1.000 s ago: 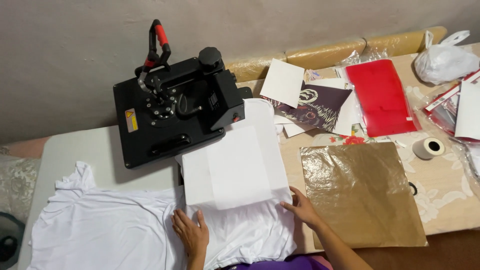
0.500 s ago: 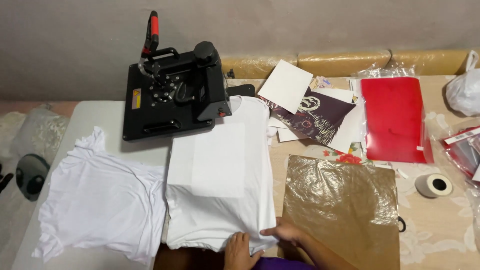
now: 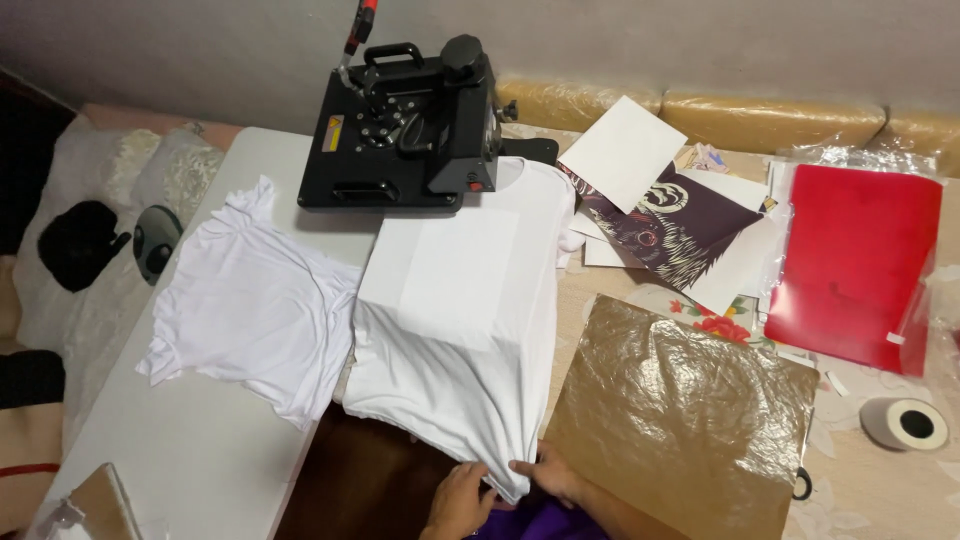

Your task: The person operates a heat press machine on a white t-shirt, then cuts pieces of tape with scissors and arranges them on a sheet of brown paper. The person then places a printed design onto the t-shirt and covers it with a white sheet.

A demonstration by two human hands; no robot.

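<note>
Head view: white t-shirt [image 3: 455, 340] is draped over the lower platen of the black heat press [image 3: 405, 125], hem hanging off the near edge toward the person. Left hand [image 3: 458, 502] and right hand [image 3: 548, 472] both pinch the bunched hem at bottom centre, fingers curled closed on the fabric; looks like they're pulling it taut. A pale rectangular sheet [image 3: 445, 270] lies flat on the shirt's chest area. Press head is swung away to the back, handle up, so judging by that nothing is being pressed right now: shirt loaded and sheet placed, pressing not yet done. A second white shirt [image 3: 245, 300] lies crumpled just left on the white table [image 3: 215, 450], touching the first. Right of the hands, a crinkled brown sheet [image 3: 680, 410] lies flat, close beside the hem. Further out: dark printed design [image 3: 670, 225], blank white card [image 3: 625, 150], red folder [image 3: 855, 265], tape roll [image 3: 905, 423] at the far right.
</note>
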